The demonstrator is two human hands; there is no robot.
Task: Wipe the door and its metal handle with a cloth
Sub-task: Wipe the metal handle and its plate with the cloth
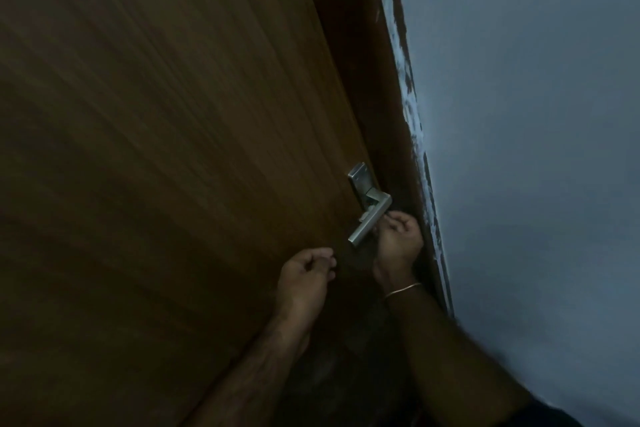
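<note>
Gripping a dark cloth (360,253) between curled left hand (306,274) and right hand (398,236), the silver metal lever handle (369,218) on the brown wooden door (173,149) is approached.

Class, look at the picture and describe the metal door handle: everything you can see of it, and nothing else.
The metal handle is a silver, brushed-looking lever set on a narrow rectangular backplate, fixed near the right edge of the brown wooden door. The lever is square-edged and slants down to the left from its pivot. The right hand is curled close beside the lever, fingertips at it; whether they touch is unclear in the dim light. The left hand is below, apart from it. No cloth can be made out.
</note>
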